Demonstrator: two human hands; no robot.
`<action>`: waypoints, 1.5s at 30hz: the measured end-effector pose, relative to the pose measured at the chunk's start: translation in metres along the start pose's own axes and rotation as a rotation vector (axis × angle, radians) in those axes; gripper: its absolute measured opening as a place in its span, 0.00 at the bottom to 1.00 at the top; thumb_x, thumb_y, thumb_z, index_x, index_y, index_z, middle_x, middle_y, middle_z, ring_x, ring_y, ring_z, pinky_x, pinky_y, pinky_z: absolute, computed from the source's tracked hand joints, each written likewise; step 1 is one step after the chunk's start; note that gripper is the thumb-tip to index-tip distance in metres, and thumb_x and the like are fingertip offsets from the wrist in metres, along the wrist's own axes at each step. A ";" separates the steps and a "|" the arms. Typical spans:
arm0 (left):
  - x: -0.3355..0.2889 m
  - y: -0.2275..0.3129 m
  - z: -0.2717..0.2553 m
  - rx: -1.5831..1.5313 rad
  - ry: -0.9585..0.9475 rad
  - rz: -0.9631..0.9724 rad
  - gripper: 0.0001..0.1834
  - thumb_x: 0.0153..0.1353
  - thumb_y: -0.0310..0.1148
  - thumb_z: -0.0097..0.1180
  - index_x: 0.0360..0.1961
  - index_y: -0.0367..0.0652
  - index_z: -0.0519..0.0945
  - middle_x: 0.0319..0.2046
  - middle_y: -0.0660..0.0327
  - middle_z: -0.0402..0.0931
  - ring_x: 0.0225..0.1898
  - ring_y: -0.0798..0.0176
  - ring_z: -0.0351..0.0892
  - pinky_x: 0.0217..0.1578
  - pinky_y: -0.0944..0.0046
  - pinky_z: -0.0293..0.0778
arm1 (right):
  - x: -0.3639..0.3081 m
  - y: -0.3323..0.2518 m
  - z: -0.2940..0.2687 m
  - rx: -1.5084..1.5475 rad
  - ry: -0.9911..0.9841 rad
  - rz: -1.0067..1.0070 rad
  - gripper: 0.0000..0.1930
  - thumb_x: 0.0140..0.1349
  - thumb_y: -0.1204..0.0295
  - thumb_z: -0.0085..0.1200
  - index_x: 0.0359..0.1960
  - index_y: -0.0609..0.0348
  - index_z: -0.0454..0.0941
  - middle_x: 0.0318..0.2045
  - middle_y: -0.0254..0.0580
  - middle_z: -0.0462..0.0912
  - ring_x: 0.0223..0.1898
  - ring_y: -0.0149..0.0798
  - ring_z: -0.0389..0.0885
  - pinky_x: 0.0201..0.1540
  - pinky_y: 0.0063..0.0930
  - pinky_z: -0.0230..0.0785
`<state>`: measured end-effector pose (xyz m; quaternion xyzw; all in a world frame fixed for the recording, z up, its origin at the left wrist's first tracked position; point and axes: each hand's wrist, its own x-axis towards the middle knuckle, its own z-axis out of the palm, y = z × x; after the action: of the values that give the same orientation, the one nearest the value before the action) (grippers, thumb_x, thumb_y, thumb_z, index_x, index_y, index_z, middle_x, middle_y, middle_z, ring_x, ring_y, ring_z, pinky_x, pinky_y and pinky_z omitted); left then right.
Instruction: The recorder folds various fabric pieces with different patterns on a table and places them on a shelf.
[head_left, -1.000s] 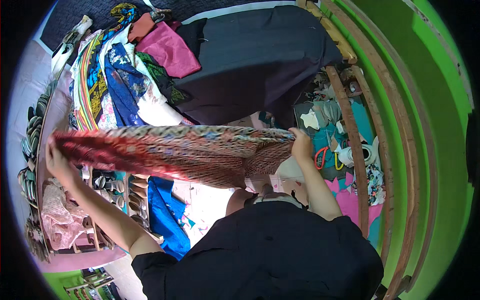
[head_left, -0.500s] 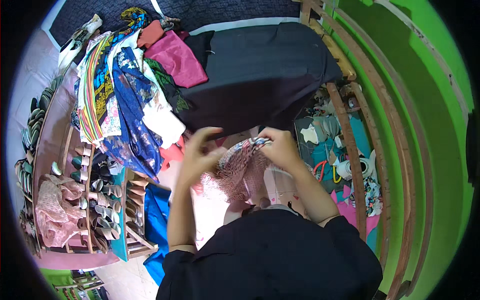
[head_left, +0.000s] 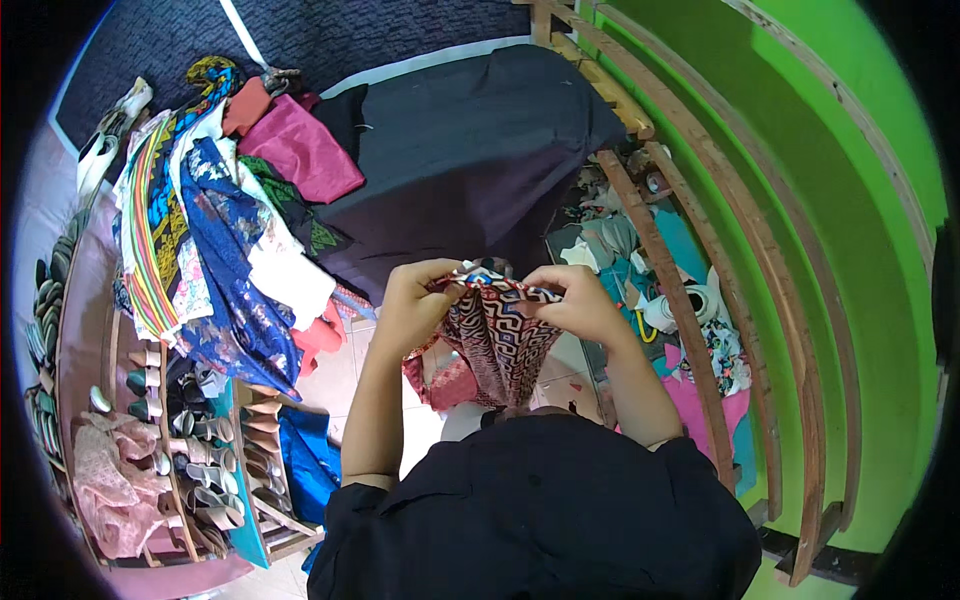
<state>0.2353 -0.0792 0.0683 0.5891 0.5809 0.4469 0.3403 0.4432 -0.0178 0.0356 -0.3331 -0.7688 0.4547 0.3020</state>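
No legible text, no readable labels, numbers, signs

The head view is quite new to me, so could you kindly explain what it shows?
There is no machine here: a person works bare-handed, seen from a fisheye camera worn on the head and looking down, which makes straight edges bend near the rim. The left hand and right hand hold the upper edge of a patterned cloth that hangs in folds. Beyond, a pink cloth lies on a dark-covered surface, with colourful fabrics to its left.
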 end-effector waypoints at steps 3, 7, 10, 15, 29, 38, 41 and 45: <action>0.007 -0.001 -0.003 -0.024 -0.002 0.015 0.10 0.45 0.18 0.52 0.32 0.30 0.77 0.18 0.65 0.72 0.22 0.76 0.67 0.24 0.73 0.64 | -0.010 0.004 -0.009 0.061 0.025 0.164 0.10 0.45 0.73 0.61 0.29 0.65 0.78 0.21 0.38 0.77 0.24 0.26 0.71 0.30 0.21 0.63; 0.010 0.000 -0.006 -0.087 0.040 0.017 0.09 0.46 0.18 0.52 0.31 0.31 0.77 0.18 0.68 0.72 0.21 0.77 0.66 0.23 0.75 0.63 | -0.020 0.010 -0.024 -0.077 0.064 0.090 0.09 0.46 0.72 0.61 0.26 0.65 0.77 0.19 0.33 0.74 0.23 0.26 0.70 0.28 0.20 0.61; 0.012 -0.008 -0.015 -0.105 0.109 0.026 0.09 0.47 0.18 0.51 0.32 0.32 0.78 0.20 0.68 0.73 0.22 0.78 0.68 0.23 0.76 0.63 | -0.020 0.033 -0.026 -0.106 0.163 0.015 0.10 0.47 0.71 0.60 0.25 0.66 0.76 0.18 0.32 0.73 0.24 0.27 0.70 0.28 0.21 0.61; 0.009 -0.014 -0.037 -0.084 0.265 0.084 0.10 0.47 0.17 0.51 0.32 0.32 0.78 0.21 0.68 0.74 0.23 0.79 0.68 0.25 0.77 0.63 | -0.022 0.055 -0.030 0.220 0.320 0.179 0.06 0.56 0.73 0.51 0.31 0.65 0.72 0.19 0.29 0.71 0.24 0.20 0.69 0.27 0.16 0.62; -0.001 -0.008 0.006 0.211 -0.070 0.248 0.10 0.42 0.23 0.58 0.30 0.37 0.80 0.20 0.51 0.76 0.21 0.59 0.76 0.26 0.66 0.70 | 0.004 -0.031 -0.003 -0.114 0.037 -0.264 0.08 0.44 0.78 0.57 0.29 0.62 0.77 0.21 0.41 0.77 0.20 0.33 0.74 0.26 0.24 0.65; -0.017 -0.012 -0.024 0.097 0.041 0.152 0.08 0.41 0.18 0.53 0.26 0.31 0.78 0.16 0.58 0.74 0.20 0.73 0.72 0.22 0.72 0.66 | -0.005 0.008 -0.020 0.157 0.247 -0.255 0.05 0.51 0.79 0.52 0.31 0.63 0.74 0.35 0.39 0.78 0.39 0.29 0.74 0.43 0.24 0.65; -0.020 -0.013 -0.010 0.091 0.035 0.168 0.07 0.43 0.19 0.54 0.27 0.32 0.78 0.16 0.62 0.73 0.20 0.75 0.70 0.22 0.74 0.65 | -0.004 0.008 0.000 0.834 0.157 -0.143 0.09 0.57 0.75 0.51 0.38 0.64 0.70 0.35 0.36 0.76 0.37 0.25 0.72 0.41 0.17 0.63; -0.027 -0.026 -0.012 0.091 -0.041 0.091 0.08 0.46 0.21 0.55 0.31 0.34 0.77 0.18 0.60 0.72 0.22 0.75 0.69 0.23 0.72 0.64 | -0.004 0.005 0.008 0.912 0.184 -0.091 0.06 0.61 0.72 0.47 0.36 0.62 0.72 0.30 0.30 0.73 0.28 0.17 0.66 0.30 0.11 0.59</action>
<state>0.2158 -0.1050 0.0450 0.6391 0.5660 0.4226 0.3043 0.4407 -0.0226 0.0278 -0.1712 -0.4741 0.7013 0.5041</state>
